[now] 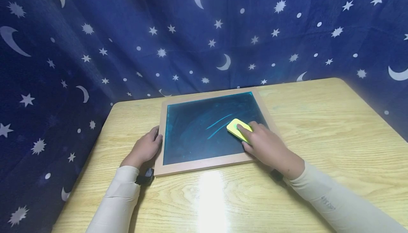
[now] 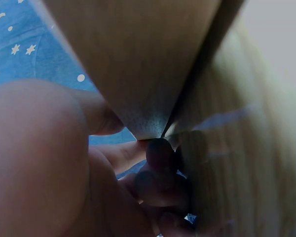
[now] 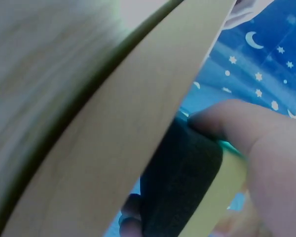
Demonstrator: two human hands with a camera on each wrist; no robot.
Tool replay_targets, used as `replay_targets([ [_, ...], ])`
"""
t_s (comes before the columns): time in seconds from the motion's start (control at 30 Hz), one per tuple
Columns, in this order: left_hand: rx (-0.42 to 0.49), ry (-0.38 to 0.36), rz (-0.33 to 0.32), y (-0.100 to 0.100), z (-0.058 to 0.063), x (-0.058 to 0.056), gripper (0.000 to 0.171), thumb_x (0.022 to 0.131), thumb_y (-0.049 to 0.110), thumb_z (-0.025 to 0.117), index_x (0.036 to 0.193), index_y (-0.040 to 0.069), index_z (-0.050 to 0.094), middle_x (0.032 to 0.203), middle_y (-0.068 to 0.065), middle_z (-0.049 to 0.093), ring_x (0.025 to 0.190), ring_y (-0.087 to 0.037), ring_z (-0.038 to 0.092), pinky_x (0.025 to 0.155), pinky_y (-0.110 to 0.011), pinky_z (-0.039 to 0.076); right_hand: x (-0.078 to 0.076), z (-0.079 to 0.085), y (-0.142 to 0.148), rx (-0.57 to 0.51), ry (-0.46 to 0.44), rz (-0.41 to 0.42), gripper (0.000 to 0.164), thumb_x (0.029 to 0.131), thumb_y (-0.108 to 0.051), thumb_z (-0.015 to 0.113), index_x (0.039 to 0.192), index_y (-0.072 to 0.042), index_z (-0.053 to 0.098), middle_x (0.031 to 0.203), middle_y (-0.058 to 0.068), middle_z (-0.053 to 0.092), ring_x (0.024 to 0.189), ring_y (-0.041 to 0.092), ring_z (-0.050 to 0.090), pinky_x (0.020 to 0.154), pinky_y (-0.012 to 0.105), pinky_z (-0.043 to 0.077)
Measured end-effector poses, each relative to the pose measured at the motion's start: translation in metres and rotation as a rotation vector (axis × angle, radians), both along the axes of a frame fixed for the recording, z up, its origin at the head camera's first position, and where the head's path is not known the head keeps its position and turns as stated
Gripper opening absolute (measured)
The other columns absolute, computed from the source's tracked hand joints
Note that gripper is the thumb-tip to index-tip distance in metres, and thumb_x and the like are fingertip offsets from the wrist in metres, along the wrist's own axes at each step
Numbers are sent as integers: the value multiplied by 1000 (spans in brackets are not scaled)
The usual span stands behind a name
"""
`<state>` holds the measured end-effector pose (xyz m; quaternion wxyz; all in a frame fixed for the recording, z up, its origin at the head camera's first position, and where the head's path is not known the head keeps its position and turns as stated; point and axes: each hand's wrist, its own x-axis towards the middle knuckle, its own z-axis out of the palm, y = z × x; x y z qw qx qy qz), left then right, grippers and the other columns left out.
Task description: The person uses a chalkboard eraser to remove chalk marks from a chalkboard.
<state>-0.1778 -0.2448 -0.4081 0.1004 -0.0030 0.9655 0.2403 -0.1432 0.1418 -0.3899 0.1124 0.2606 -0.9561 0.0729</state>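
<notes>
A small chalkboard point(image 1: 191, 134) with a pale wooden frame lies on the table. Two slanting blue-green chalk strokes point(image 1: 220, 121) cross its dark surface, and faint smears surround them. My right hand point(image 1: 269, 147) grips a yellow chalkboard eraser point(image 1: 234, 128) over the board's right part, at the lower ends of the strokes. In the right wrist view the eraser's dark felt point(image 3: 182, 173) faces the board, my thumb along one side. At the left edge, my left hand point(image 1: 145, 148) holds the frame's side point(image 2: 133, 59), thumb by its top edge and fingers curled near its lower edge.
Light wood-grain table point(image 1: 334, 126) extends around the board, with a bright glare patch in front. A dark blue curtain point(image 1: 178, 31) with moons and stars hangs behind and at the left. Black wrist straps point(image 1: 145, 177) sit under the pale sleeves point(image 1: 114, 197).
</notes>
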Motion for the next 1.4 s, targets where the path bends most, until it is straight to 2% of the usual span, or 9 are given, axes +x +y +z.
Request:
replay_targets([
  [0.4, -6, -1, 6, 0, -1, 0, 58, 108, 32, 25, 158, 2, 23, 157, -25, 37, 144, -46, 37, 117, -62, 31, -7, 1, 13, -15, 24, -34, 51, 87, -17, 73, 135, -6, 62, 100, 25, 63, 72, 29, 58, 60, 43, 55],
  [0.6, -7, 0, 1, -1, -1, 0, 59, 108, 32, 25, 158, 2, 23, 157, -25, 36, 144, -47, 36, 116, -62, 31, -10, 3, 19, -20, -11, -80, 52, 87, -16, 72, 137, -7, 60, 97, 23, 61, 72, 30, 56, 52, 42, 52],
  [0.8, -3, -1, 3, -1, -1, 0, 59, 108, 32, 26, 158, 1, 23, 157, -25, 37, 144, -47, 37, 117, -62, 31, -12, 7, 24, -29, -62, -133, 54, 88, -16, 70, 140, -7, 57, 101, 26, 60, 78, 33, 57, 54, 45, 53],
  [1.07, -7, -6, 5, -1, -2, -1, 59, 109, 33, 26, 158, 2, 22, 158, -25, 36, 144, -46, 36, 117, -62, 30, -13, 8, 25, -37, -69, -134, 53, 88, -15, 70, 139, -6, 58, 94, 23, 58, 71, 30, 54, 52, 43, 49],
  [1.17, -5, -6, 5, -1, -2, -1, 59, 109, 33, 25, 158, 3, 22, 158, -25, 36, 144, -47, 35, 117, -62, 30, -14, 8, 25, -36, -67, -140, 51, 88, -16, 70, 136, -4, 58, 94, 23, 59, 72, 31, 56, 54, 45, 51],
  [1.4, 4, -5, 7, -1, -1, -1, 58, 109, 33, 25, 158, 2, 23, 158, -24, 36, 145, -46, 35, 117, -62, 29, -16, 7, 24, -52, -78, -141, 48, 89, -19, 71, 132, -2, 58, 99, 23, 63, 84, 35, 62, 68, 51, 56],
])
